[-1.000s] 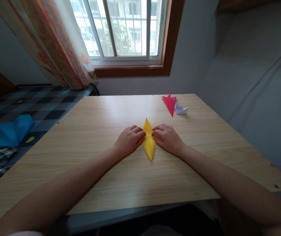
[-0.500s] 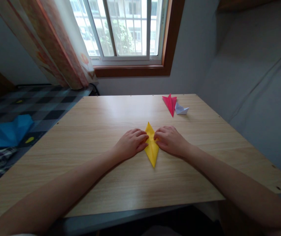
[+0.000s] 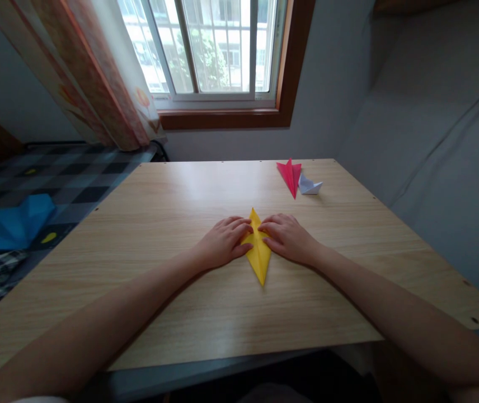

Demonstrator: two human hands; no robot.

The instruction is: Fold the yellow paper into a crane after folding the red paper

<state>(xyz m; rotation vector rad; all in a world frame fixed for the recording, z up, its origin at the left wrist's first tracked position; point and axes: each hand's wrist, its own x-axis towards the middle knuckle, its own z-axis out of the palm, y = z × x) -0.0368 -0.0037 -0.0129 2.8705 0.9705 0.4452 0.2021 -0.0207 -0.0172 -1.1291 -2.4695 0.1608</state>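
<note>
The left hand [image 3: 225, 240] and right hand [image 3: 289, 238] are half open, touching both sides of the yellow folded paper [image 3: 260, 261]; I cannot tell if they pinch it. It lies on the wooden worktop [image 3: 201, 330], below a bright window [image 3: 235, 67]. They seem to press folds; next calls for even edges.

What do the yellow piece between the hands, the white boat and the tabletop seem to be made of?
The yellow piece: most likely matte paper, given its thin, sharp folds. The white boat: probably paper too, with flat creased sides. The tabletop: looks like wood with some sheen; grain streaks show, but possibly printed laminate.
</note>
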